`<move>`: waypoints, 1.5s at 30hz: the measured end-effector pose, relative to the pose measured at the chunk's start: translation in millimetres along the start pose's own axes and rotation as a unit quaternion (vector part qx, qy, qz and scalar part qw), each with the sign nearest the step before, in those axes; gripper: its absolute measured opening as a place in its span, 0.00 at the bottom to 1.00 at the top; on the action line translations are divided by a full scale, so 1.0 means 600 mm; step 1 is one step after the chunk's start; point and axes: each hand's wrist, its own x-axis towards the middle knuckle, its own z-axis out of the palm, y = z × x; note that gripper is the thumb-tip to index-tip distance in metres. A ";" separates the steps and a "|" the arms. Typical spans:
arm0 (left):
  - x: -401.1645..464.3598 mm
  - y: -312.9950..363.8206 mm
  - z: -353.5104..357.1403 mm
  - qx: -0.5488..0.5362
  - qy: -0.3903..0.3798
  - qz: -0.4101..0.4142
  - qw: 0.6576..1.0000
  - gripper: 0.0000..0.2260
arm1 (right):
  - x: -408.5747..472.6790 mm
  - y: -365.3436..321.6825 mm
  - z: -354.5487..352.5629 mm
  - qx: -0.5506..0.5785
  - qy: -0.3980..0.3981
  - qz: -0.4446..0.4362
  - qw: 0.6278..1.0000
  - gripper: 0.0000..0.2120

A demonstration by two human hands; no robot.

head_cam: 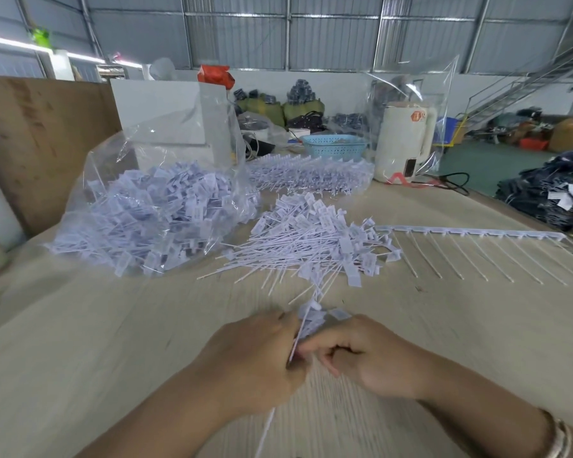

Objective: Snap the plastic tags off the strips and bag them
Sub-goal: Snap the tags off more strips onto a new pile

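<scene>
A wide wooden table (pixel 444 325) is seen, and on it the work is laid out from far to near. At the left, a large clear bag (pixel 153 206) is found, lying open and already heaped with loose tags, which suggests that a good share of the job has been done. Beyond it, toward the far middle, a stack of whole strips (pixel 311 175) is kept, seemingly untouched; much therefore appears to be left. In the middle of the table a loose pile of tags (pixel 315 239) is spread, snapped off but not yet bagged. To the right of that pile, one strip (pixel 470 231) is laid flat with its thin tails pointing toward the near edge; whether tag heads remain on it cannot be told.

At the near edge, a small bunch of tags (pixel 311 320) is held between both hands. The left hand (pixel 255 361) is curled round the thin tails, and the right hand (pixel 368 355) is closed in a narrow pinch just beside it, touching the same bunch. The picture is blurred here, so the exact finger placement cannot be made out. It is judged that this bunch is being gathered or snapped, with bagging still to be done for it and for the loose pile.
</scene>
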 end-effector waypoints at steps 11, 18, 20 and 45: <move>0.020 -0.022 0.016 -0.008 -0.001 0.045 0.999 0.05 | -0.011 0.005 -0.047 0.052 0.308 -0.094 0.945 0.23; 0.063 -0.050 -0.041 -0.162 0.155 0.048 0.973 0.11 | -0.011 0.052 -0.082 0.137 0.436 0.012 0.890 0.24; 0.097 -0.062 -0.073 -0.159 0.219 0.053 0.961 0.12 | -0.002 0.069 -0.080 0.141 0.423 0.038 0.894 0.23; 0.093 -0.011 0.036 0.067 0.170 0.147 0.972 0.12 | 0.008 0.078 -0.072 0.112 0.408 0.039 0.905 0.24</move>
